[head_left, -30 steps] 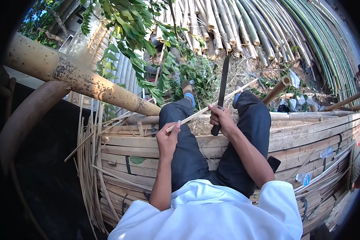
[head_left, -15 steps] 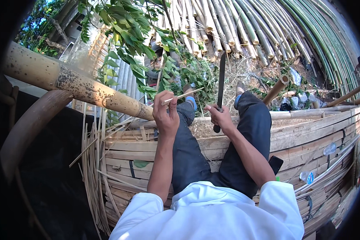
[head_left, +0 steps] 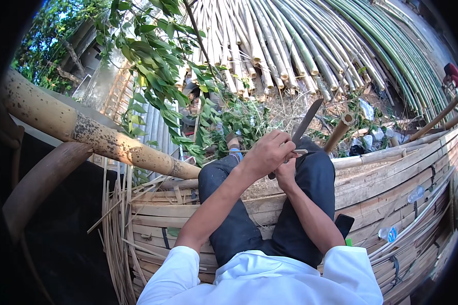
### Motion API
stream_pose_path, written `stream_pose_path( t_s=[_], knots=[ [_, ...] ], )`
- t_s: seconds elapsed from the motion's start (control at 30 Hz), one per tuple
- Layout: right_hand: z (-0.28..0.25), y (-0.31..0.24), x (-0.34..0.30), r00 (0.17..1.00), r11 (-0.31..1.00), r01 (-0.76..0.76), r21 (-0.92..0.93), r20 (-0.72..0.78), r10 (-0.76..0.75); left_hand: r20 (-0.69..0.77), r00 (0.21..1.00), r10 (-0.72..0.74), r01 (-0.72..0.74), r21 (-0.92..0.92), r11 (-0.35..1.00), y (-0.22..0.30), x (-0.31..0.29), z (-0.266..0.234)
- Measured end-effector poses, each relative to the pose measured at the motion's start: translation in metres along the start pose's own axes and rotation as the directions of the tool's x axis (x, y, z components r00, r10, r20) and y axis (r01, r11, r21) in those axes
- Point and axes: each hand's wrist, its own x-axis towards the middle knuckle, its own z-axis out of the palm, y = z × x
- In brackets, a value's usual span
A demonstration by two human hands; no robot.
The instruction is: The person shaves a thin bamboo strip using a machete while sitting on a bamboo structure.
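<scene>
My left hand (head_left: 267,152) is closed on a thin bamboo strip (head_left: 301,151), whose pale end pokes out past the fingers on the right. Close below it, my right hand (head_left: 286,174) grips a long dark-bladed knife (head_left: 307,120), the blade slanting up and away to the right. The two hands meet above my lap, and the left one hides most of the knife's handle and where strip and blade come together.
A thick bamboo pole (head_left: 107,136) crosses at the left. Stacked split-bamboo slats (head_left: 371,188) lie beneath me, with a phone (head_left: 344,223) and plastic bottles (head_left: 388,234) at the right. Leafy branches (head_left: 152,56) hang ahead; bamboo poles (head_left: 269,46) lie beyond.
My left hand has moved right with the bamboo strip and now meets my right hand. The knife, upright before, leans to the right. The view has shifted slightly.
</scene>
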Motion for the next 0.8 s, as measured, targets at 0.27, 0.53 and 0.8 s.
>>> stream_pose_path(
  t_s=[0.27,0.53,0.8],
  knots=[
    [-0.009,0.000,0.016,0.989,0.975,-0.143,0.169,-0.013,0.147,0.079,0.992,-0.096,0.101,-0.054,0.993,-0.009,0.024,0.007],
    [-0.019,-0.015,0.035,0.976,0.942,-0.074,0.327,-0.171,0.137,0.337,0.829,-0.447,0.471,0.009,0.882,-0.031,-0.006,0.016],
    [-0.016,-0.025,0.034,0.984,0.932,-0.079,0.354,-0.122,0.129,0.197,0.862,-0.467,0.495,-0.132,0.859,-0.042,0.002,0.010]
  ],
)
